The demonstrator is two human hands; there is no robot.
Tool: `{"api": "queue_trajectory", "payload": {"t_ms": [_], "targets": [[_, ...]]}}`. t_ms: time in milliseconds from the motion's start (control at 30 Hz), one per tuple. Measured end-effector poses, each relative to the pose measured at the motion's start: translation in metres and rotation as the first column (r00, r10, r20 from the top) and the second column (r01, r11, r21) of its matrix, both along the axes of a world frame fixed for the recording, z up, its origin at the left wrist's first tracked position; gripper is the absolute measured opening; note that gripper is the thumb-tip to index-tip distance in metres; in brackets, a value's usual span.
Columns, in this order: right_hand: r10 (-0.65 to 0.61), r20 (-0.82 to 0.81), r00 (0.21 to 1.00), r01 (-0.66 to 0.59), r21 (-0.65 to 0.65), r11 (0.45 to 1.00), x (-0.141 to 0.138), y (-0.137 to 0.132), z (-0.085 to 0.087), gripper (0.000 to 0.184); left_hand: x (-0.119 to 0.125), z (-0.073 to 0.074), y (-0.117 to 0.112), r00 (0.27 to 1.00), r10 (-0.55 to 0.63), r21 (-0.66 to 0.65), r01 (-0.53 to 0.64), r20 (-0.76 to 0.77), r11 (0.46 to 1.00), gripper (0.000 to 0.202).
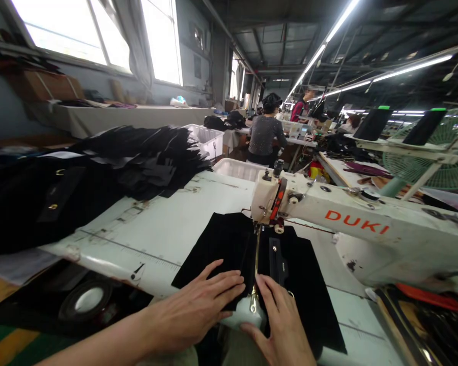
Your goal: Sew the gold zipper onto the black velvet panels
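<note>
Pale green underneath: on the worktop [156, 229], partly beneath the sewing machine [362, 208], best to keep the black panel [221, 244] flat. With left hand [209, 295] spread wide over it and right hand [278, 307] alongside, thumb parted from fingers, guide the brass-coloured zip [257, 254] straight. Behind, in white plastic, near tub [234, 163], farther crate [216, 146]; contents unclear in both.

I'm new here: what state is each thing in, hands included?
Left hand: open, flat on the black fabric
Right hand: resting on the fabric beside the zipper
Black fabric: spread under the sewing machine's head
Zipper: looks closed
Sewing machine: running or stopped, unclear
Black pieces: piled, overlapping
Thread cones: upright
Curtain: bunched aside
Ceiling lights: lit
Fan: turning or not, unclear
</note>
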State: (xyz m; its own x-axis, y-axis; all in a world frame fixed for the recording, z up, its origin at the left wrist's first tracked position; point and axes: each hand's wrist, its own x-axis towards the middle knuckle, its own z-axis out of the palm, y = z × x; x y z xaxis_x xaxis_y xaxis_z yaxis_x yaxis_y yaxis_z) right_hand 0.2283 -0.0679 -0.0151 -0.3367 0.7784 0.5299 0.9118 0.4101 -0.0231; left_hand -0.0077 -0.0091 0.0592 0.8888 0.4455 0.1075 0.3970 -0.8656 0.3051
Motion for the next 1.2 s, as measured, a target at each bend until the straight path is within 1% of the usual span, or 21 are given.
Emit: {"api": "queue_trajectory", "payload": {"t_ms": [33, 133, 167, 267, 333, 433, 500, 600, 700, 767, 867, 933, 1033, 1133, 1200], "targets": [[0.000, -0.002, 1.000, 0.000, 0.013, 1.000, -0.002, 0.001, 0.002, 0.066, 0.000, 0.001, 0.000, 1.000, -0.001, -0.013, 0.001, -0.006, 1.000, 0.056], [0.053, 0.015, 0.998, -0.054, 0.064, 0.997, -0.005, 0.004, 0.007, 0.045, 0.001, 0.000, 0.001, 1.000, -0.002, -0.025, 0.001, -0.027, 1.000, 0.057], [0.066, 0.029, 0.997, -0.068, 0.082, 0.994, -0.005, 0.004, 0.008, 0.041, 0.002, 0.000, 0.000, 1.000, -0.003, -0.023, 0.002, -0.030, 1.000, 0.058], [0.102, 0.109, 0.989, -0.116, 0.124, 0.986, -0.003, 0.001, 0.004, 0.039, 0.003, -0.001, 0.000, 0.999, -0.011, -0.031, 0.009, -0.043, 0.999, 0.059], [0.119, 0.121, 0.985, -0.132, 0.107, 0.985, 0.001, -0.002, -0.001, 0.043, 0.004, 0.000, 0.000, 0.998, -0.012, -0.047, 0.009, -0.065, 0.999, 0.058], [0.109, 0.030, 0.994, -0.110, 0.032, 0.993, 0.006, -0.005, -0.004, 0.045, 0.005, 0.000, 0.001, 0.996, -0.016, -0.071, 0.010, -0.082, 0.997, 0.058], [0.068, -0.060, 0.996, -0.068, -0.003, 0.998, 0.007, -0.004, -0.003, 0.039, 0.005, -0.001, 0.002, 0.997, -0.019, -0.072, 0.014, -0.075, 0.997, 0.060], [0.025, -0.183, 0.983, -0.028, -0.015, 1.000, 0.005, 0.000, -0.001, 0.025, 0.004, -0.003, 0.003, 0.998, -0.023, -0.061, 0.020, -0.050, 0.998, 0.060], [0.029, -0.257, 0.966, -0.028, 0.008, 1.000, 0.001, 0.004, -0.001, 0.018, 0.003, -0.004, 0.003, 0.999, -0.032, -0.060, 0.031, -0.003, 0.998, 0.059], [0.053, -0.258, 0.965, -0.046, 0.033, 0.998, -0.001, 0.006, 0.000, 0.016, 0.003, -0.005, 0.003, 0.999, -0.034, -0.053, 0.034, 0.011, 0.998, 0.059], [0.094, -0.198, 0.976, -0.084, 0.061, 0.995, -0.002, 0.008, 0.001, 0.016, 0.004, -0.008, 0.003, 0.999, -0.040, -0.036, 0.040, 0.012, 0.999, 0.062], [0.086, -0.144, 0.986, -0.077, 0.063, 0.995, -0.004, 0.008, 0.002, 0.018, 0.005, -0.009, 0.003, 0.999, -0.044, -0.030, 0.045, 0.031, 0.999, 0.063], [0.072, -0.089, 0.993, -0.066, 0.067, 0.996, -0.007, 0.008, 0.002, 0.021, 0.006, -0.011, 0.003, 0.997, -0.048, -0.025, 0.050, 0.055, 0.998, 0.059], [0.064, -0.102, 0.993, -0.059, 0.053, 0.997, -0.009, 0.007, -0.001, 0.023, 0.005, -0.011, 0.004, 0.996, -0.041, -0.043, 0.045, 0.082, 0.998, 0.054], [0.016, -0.139, 0.990, -0.014, 0.011, 1.000, -0.009, 0.006, -0.001, 0.026, 0.005, -0.010, 0.004, 0.994, -0.046, -0.077, 0.054, 0.096, 0.996, 0.052]]}}
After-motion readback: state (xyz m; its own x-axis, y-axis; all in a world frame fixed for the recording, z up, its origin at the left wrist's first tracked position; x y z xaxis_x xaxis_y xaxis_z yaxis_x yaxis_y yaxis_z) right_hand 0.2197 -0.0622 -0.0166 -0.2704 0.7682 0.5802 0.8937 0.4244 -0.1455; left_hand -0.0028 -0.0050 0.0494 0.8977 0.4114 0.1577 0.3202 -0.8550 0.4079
